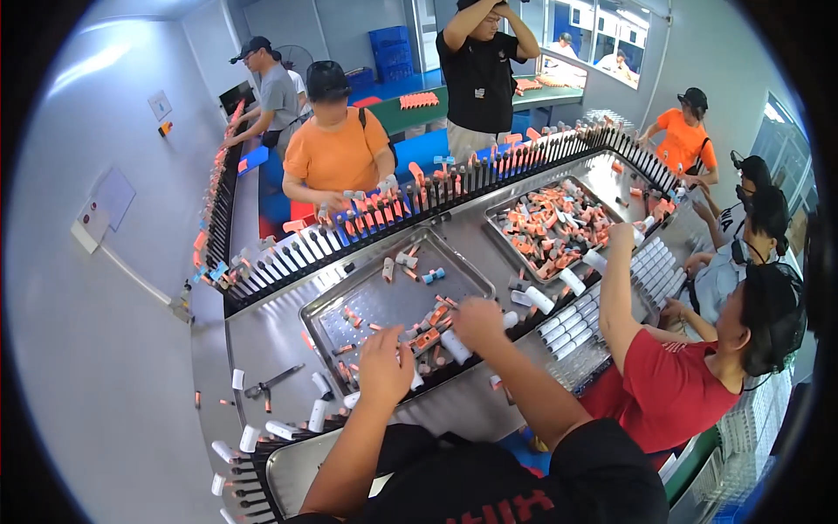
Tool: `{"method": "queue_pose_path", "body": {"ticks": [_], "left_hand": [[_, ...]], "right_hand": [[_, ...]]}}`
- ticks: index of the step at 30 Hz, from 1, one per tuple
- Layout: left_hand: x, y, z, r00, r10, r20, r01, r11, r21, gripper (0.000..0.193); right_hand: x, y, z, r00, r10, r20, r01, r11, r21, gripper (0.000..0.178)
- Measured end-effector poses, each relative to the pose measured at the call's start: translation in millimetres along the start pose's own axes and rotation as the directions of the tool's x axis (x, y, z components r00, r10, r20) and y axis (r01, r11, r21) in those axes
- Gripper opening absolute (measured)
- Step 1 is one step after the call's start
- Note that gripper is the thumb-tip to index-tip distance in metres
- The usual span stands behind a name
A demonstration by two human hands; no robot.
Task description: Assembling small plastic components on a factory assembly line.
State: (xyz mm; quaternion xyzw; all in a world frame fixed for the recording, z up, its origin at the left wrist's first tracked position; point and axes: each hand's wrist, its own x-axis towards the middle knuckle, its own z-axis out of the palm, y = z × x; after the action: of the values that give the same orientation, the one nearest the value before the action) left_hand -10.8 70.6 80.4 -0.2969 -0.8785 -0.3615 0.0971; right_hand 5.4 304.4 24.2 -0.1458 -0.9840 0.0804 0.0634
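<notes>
My left hand (387, 367) is over the near edge of a shallow metal tray (327, 307), its fingers bent inward; whatever they hold is hidden. A white piece (417, 382) shows beside its fingertips. To the right, my right hand (482, 325) hovers at the tray's right side, slightly blurred, with its fingers mostly hidden. Just left of it is a white cylinder (454, 348); whether they touch I cannot tell. Between my hands lie orange and grey parts (426, 339). Farther back in the tray are loose grey-and-orange pieces (388, 269) and a blue-ended one (433, 276).
A second metal tray heaped with orange and grey parts (550, 229) stands beyond on the right, near rows of white cylinders (572, 325). A black rack of upright pegs (349, 234) borders the bench. At my right, a co-worker in red (668, 384) reaches across; several others stand around.
</notes>
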Motion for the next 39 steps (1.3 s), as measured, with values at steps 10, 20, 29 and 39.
{"method": "queue_pose_path", "body": {"ticks": [10,20,29,39], "left_hand": [[5,-70,48,0.990,-0.050,-0.133,0.062,0.995,0.083,0.034],[1,-50,62,0.997,-0.080,-0.021,0.080,0.996,0.026,0.032],[-9,-31,81,0.940,-0.139,0.311,0.003,0.916,0.400,0.044],[13,19,45,0.970,0.000,0.242,0.029,0.993,-0.115,0.037]], "right_hand": [[-7,-25,-16,0.892,-0.247,-0.379,0.357,0.898,0.256,0.020],[12,12,3,0.970,-0.111,-0.218,0.136,0.985,0.103,0.023],[10,17,-67,0.961,0.032,-0.274,0.060,0.946,0.319,0.023],[-3,13,-37,0.956,0.009,-0.295,0.148,0.850,0.506,0.027]]}}
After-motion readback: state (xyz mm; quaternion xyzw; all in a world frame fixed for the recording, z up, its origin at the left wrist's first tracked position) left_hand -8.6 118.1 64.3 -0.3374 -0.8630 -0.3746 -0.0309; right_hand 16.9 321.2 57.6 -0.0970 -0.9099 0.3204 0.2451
